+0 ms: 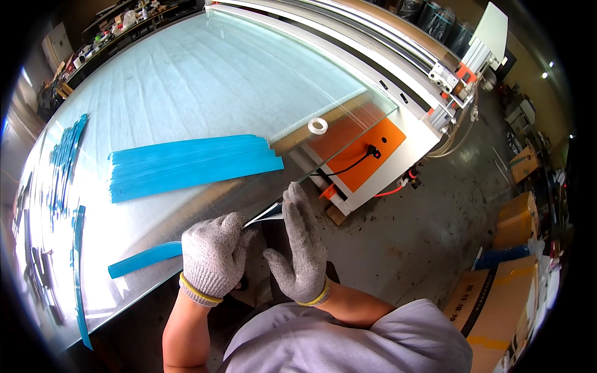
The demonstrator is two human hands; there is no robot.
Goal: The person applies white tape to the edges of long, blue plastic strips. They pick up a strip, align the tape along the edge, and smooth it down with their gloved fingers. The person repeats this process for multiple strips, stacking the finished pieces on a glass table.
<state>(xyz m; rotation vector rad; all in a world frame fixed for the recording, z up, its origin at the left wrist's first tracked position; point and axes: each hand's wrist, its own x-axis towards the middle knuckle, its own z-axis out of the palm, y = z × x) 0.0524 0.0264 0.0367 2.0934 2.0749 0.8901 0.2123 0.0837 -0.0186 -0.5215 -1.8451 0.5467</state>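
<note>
Both my hands wear grey knitted gloves with yellow cuffs. My left hand (214, 255) is closed on a blue strip (146, 258) at the near edge of the glass sheet (193, 74). One end of the strip lies on the glass to the left; the other, showing white and dark, sticks out toward my right hand (301, 252). That hand is open, its fingers stretched away from me along the glass corner and its thumb apart. The strip's end reaches those fingers; whether they touch it I cannot tell. Several wide blue strips (196, 168) lie side by side beyond my left hand.
A white tape roll (318, 126) rests on the glass near its right edge. More narrow blue strips (65, 161) lie far left. Beyond the right edge stands a white and orange machine (357, 152) with a black cable. Cardboard boxes (504, 304) stand on the floor at right.
</note>
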